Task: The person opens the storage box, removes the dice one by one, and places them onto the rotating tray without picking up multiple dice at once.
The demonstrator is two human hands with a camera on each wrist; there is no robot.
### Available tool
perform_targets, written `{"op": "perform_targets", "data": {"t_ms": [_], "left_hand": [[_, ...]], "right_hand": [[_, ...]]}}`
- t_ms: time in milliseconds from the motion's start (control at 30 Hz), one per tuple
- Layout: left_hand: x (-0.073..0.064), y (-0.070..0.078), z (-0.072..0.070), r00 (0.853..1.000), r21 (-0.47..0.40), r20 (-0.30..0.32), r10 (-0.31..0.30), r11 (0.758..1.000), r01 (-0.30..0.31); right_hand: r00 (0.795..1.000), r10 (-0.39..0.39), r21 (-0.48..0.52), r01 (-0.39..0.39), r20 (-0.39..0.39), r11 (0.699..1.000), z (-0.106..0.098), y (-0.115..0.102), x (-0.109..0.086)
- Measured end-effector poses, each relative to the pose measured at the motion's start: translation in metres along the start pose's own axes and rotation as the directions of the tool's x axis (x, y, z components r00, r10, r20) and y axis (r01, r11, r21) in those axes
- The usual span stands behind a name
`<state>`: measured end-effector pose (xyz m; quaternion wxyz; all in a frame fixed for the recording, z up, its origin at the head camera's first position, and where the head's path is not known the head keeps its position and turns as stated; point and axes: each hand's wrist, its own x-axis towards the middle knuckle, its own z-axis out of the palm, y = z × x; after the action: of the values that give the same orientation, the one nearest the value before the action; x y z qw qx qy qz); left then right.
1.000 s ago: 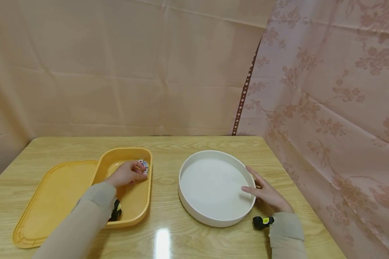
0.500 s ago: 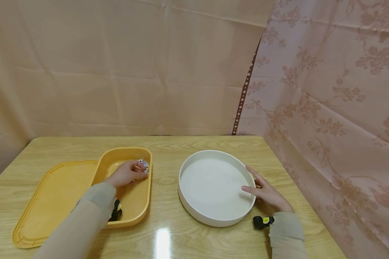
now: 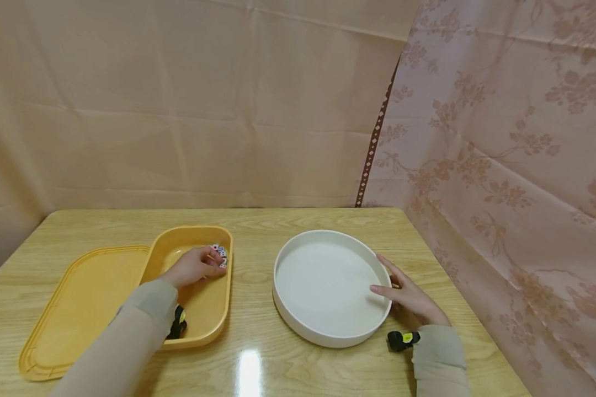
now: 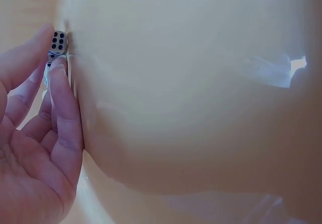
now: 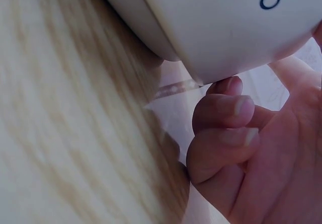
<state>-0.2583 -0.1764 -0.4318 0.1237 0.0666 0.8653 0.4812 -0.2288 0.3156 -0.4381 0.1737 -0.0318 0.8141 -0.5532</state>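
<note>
Inside the yellow box point(image 3: 230, 292), my left hand point(image 3: 193, 266) reaches to the far right corner, where several small white dice point(image 3: 222, 252) lie along the wall. The left wrist view has a die point(image 4: 59, 41) with black pips pinched between thumb and fingertips, and more dice partly hidden behind the fingers. My right hand point(image 3: 411, 298) grips the right rim of a round white tray point(image 3: 328, 286), thumb over the edge and the other fingers outside. From the right wrist, curled fingers point(image 5: 221, 110) show against the lower side of the tray's lettered wall point(image 5: 226, 32).
A yellow lid point(image 3: 84, 309) lies flat on the wooden table point(image 3: 258, 242), left of the box and partly under the left sleeve. Behind the table hangs a beige curtain point(image 3: 203, 110); a flowered cloth point(image 3: 516, 165) hangs along the right edge.
The left fingers shift very slightly among the dice, and the dice by the fingertips show a little differently. The right hand, tray and box stay in place.
</note>
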Motion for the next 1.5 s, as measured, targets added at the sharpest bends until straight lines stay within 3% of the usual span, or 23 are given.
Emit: {"op": "perform_targets", "data": {"t_ms": [400,667,1233,1500], "left_hand": [[0.001,-0.001,0.000,0.999,0.039,0.015,-0.053,0.998,0.052],[0.002,-0.002,-0.001,0.999,0.080,0.044,-0.020,0.997,0.016],[-0.001,0.003,-0.002,1.000,0.136,0.011,-0.023,0.991,0.021],[-0.006,0.013,-0.010,0.998,0.024,0.016,-0.056,0.998,0.055]], "right_hand": [[1.000,0.008,0.002,-0.008,-0.008,1.000,-0.001,-0.002,-0.002],[1.000,0.019,0.010,-0.018,-0.010,1.000,0.000,-0.003,-0.002],[1.000,0.018,0.009,-0.017,-0.011,1.000,0.000,-0.003,-0.002],[1.000,0.014,0.020,-0.014,-0.014,1.000,0.000,-0.004,-0.003]]}}
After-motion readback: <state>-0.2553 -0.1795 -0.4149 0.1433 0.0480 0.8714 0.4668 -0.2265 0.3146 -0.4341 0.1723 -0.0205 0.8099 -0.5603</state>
